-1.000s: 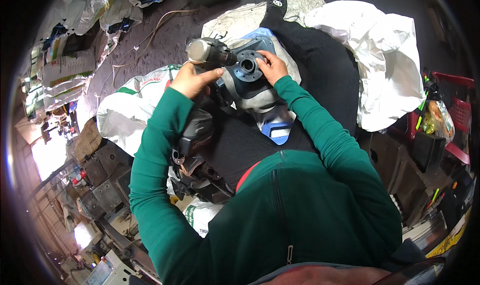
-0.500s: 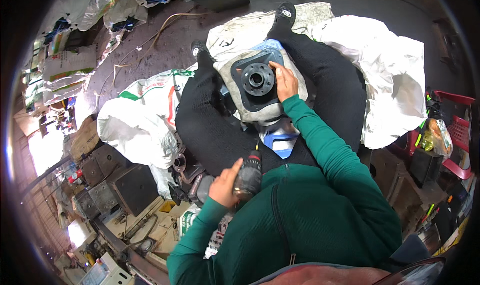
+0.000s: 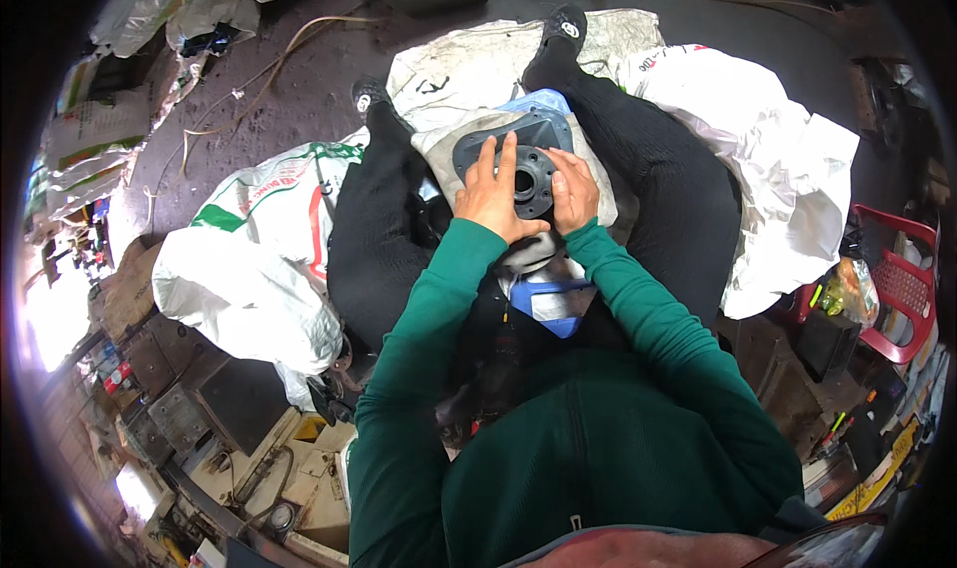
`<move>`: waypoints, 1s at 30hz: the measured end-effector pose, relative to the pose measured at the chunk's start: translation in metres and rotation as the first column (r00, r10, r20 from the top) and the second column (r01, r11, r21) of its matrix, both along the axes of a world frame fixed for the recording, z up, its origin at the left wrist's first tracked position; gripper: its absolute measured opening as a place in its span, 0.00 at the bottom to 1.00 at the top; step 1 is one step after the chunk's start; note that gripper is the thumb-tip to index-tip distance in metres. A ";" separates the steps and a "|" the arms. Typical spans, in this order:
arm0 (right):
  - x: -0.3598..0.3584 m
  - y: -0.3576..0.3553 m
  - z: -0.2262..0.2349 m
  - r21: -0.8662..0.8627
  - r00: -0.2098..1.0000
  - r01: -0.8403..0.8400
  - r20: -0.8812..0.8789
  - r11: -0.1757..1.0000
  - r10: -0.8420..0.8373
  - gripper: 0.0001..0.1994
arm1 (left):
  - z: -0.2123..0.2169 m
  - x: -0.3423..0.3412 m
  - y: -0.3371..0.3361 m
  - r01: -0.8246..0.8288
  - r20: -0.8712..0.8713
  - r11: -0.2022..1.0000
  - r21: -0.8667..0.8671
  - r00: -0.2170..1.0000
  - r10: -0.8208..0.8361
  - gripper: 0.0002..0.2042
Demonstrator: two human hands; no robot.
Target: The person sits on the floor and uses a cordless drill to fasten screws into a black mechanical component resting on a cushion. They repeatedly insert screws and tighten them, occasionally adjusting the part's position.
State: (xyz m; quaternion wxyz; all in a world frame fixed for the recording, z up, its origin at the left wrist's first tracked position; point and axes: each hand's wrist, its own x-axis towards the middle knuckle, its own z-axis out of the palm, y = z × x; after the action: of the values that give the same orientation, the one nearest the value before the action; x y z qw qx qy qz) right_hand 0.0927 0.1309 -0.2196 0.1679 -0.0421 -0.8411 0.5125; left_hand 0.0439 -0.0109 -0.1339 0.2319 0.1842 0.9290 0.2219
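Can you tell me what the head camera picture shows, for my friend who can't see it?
A seated person's left hand and right hand rest on a dark round metal part in their lap, on a grey cloth. White sacks lie around.

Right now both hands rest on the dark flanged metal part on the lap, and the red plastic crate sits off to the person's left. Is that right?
Not quite. The head view shows the red plastic crate on the person's right, not the left. The rest holds: the left hand and right hand both rest on the dark flanged metal part on the lap.
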 end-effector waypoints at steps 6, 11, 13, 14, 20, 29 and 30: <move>0.000 0.000 -0.009 -0.042 1.000 -0.002 0.017 0.999 0.002 0.19 | -0.026 0.004 -0.002 -0.013 -0.113 0.973 0.230 0.993 0.040 0.53; -0.001 -0.003 -0.022 -0.050 0.997 0.044 -0.058 0.998 -0.047 0.18 | -0.039 -0.002 -0.002 0.135 -0.216 0.944 0.300 0.974 -0.071 0.52; -0.006 -0.002 -0.016 -0.159 0.996 0.025 0.084 0.987 -0.012 0.17 | -0.045 -0.009 -0.002 0.180 -0.255 0.942 0.283 0.961 -0.107 0.52; -0.003 0.003 -0.007 -0.159 0.957 -0.034 0.280 0.987 0.078 0.20 | -0.046 -0.010 -0.001 0.198 -0.252 0.937 0.287 0.960 -0.126 0.53; 0.103 0.049 0.085 -0.466 0.985 -0.139 0.024 0.874 0.170 0.14 | -0.008 0.017 -0.034 0.038 -0.278 0.929 0.369 0.958 0.072 0.49; 0.318 0.248 0.171 0.268 0.308 -0.231 0.932 0.935 -0.191 0.17 | 0.030 0.094 -0.072 -0.162 -0.162 0.851 0.500 0.948 0.275 0.35; 0.330 0.270 0.182 0.430 0.244 -0.212 0.893 0.877 -0.379 0.16 | 0.030 0.097 -0.069 -0.150 -0.191 0.878 0.455 0.946 0.261 0.35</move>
State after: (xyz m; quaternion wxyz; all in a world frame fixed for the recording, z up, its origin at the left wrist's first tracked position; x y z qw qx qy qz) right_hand 0.4227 0.4006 -0.0373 -0.3505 -0.3517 -0.8555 0.1466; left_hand 0.1406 -0.0803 -0.1042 0.0427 0.1569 0.8918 0.4221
